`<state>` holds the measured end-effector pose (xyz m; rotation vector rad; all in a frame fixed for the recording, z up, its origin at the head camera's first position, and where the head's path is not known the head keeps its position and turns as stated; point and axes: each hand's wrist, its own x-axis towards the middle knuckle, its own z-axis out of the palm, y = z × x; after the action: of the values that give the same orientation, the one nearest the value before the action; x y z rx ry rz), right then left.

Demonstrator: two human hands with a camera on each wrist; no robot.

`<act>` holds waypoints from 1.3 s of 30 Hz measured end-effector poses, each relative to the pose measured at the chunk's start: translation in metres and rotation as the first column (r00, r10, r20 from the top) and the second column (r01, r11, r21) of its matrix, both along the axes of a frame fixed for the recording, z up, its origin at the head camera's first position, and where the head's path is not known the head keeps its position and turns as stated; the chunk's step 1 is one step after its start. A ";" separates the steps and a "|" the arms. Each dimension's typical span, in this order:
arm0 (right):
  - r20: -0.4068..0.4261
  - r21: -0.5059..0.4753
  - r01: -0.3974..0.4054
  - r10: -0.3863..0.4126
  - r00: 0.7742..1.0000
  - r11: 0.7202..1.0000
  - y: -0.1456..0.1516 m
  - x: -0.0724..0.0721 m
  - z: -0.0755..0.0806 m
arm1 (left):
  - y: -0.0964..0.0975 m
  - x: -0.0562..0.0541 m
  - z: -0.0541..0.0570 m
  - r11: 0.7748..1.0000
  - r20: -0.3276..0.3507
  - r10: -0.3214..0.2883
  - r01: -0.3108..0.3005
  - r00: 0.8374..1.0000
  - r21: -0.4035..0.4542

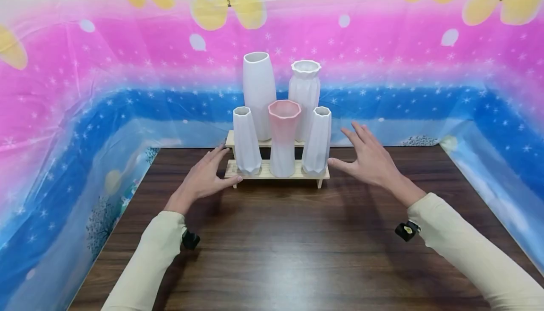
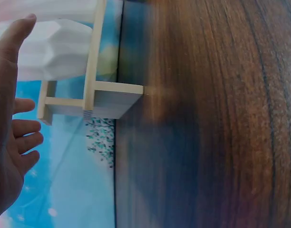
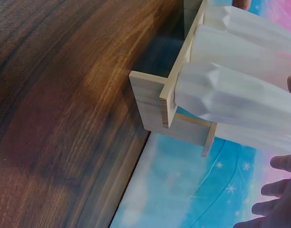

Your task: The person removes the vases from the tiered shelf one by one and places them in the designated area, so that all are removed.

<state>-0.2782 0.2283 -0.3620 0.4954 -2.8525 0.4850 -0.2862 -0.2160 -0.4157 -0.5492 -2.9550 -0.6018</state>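
Observation:
A two-step light wooden stand (image 1: 265, 176) carries several vases. On its lower step are a slim white faceted vase (image 1: 246, 146) at left, a pink-to-white vase (image 1: 284, 136) in the middle and another slim white vase (image 1: 318, 143) at right. Behind them rise a tall smooth white vase (image 1: 259, 94) and a white vase with a scalloped rim (image 1: 305, 94). My left hand (image 1: 206, 175) is spread beside the stand's left end, its thumb near the lower step. My right hand (image 1: 367, 157), fingers spread, hovers by the right slim vase. Neither hand holds anything.
The stand is near the back edge of a dark wood table (image 1: 276, 245). A patterned cloth backdrop (image 1: 382, 65) hangs behind and along both sides. A small black wrist camera (image 1: 190, 239) sits under the left cuff, another black camera (image 1: 406, 231) under the right.

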 end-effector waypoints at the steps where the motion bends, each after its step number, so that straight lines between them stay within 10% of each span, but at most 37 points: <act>1: 0.005 -0.015 -0.004 0.004 1.000 1.000 0.000 -0.002 0.001 | 0.000 -0.001 -0.002 1.000 0.013 0.007 -0.007 1.000 0.008; 20: 0.106 -0.359 -0.010 0.051 0.993 0.933 -0.026 -0.020 0.001 | -0.004 -0.021 -0.039 0.987 0.133 0.005 -0.026 0.991 0.157; 39: 0.143 -0.513 -0.005 0.092 0.985 0.858 -0.043 -0.025 -0.001 | -0.001 -0.027 -0.049 0.976 0.113 -0.002 -0.022 0.994 0.215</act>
<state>-0.3029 0.1853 -0.3628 0.4385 -2.6903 1.3022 -0.3127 -0.2167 -0.4642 -0.4942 -2.9390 -0.9683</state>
